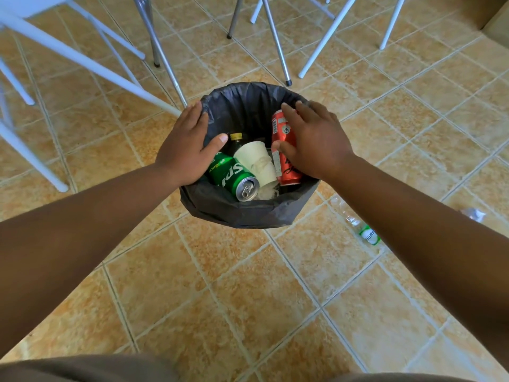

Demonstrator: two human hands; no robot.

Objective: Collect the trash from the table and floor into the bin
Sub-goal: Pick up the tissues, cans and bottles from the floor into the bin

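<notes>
A round bin lined with a black bag (248, 213) stands on the tiled floor. Inside lie a green soda can (234, 175), a white paper cup (257, 161), a red can (289, 172) and a dark bottle with a yellow cap (236, 137). My left hand (187, 144) clasps the left rim, thumb inside and fingers along the outside. My right hand (314, 142) lies over the right rim with its thumb against the red can. A clear plastic bottle with a green label (358, 224) lies on the floor to the right, partly behind my right forearm.
A crumpled clear wrapper (473, 213) lies on the tiles at far right. White table legs (82, 59) slant across the upper left. Metal chair legs (278, 45) stand just behind the bin. A cardboard box corner (495, 23) sits at top right.
</notes>
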